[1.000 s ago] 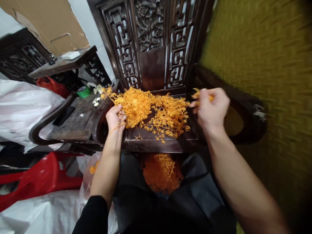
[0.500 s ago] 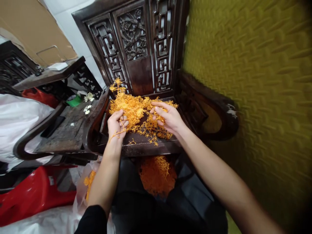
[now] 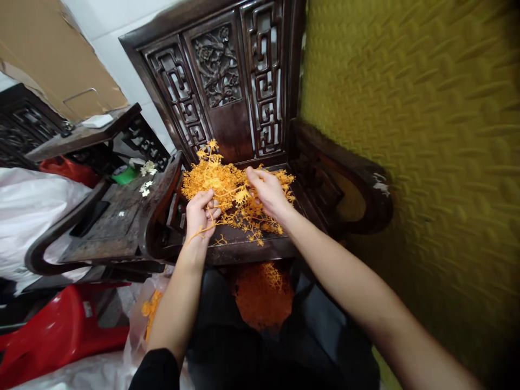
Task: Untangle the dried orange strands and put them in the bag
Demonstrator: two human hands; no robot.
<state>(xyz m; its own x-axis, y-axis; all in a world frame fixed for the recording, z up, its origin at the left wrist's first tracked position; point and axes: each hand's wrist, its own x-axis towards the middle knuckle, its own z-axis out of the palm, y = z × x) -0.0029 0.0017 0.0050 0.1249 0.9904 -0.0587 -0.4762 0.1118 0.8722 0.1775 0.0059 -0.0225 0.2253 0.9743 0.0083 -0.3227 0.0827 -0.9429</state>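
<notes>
My left hand [image 3: 201,215] is closed on the stem of an orange-yellow artificial branch [image 3: 210,154]. The stem's lower end sticks out past my wrist, and the sprigged tips rise above my fingers. To its right, my right hand [image 3: 268,194] has its thumb and fingers drawn together by the side shoots; what they pinch is too small to make out. Beneath both hands a tangled pile of similar orange branches [image 3: 231,177] covers part of the dark wooden chair seat [image 3: 244,250].
A carved chair back [image 3: 229,124] rises behind the pile, with a curved armrest [image 3: 376,189] at right beside a textured yellow surface [image 3: 406,108]. At left are a wooden seat [image 3: 109,238], a red plastic stool [image 3: 69,336] and a clear bag [image 3: 138,309]. Orange material [image 3: 262,300] lies below, between my legs.
My right hand has gone from loosely spread fingers to a pinch, shifting slightly left. My left hand still holds the branch, which now sits a little further right in view.
</notes>
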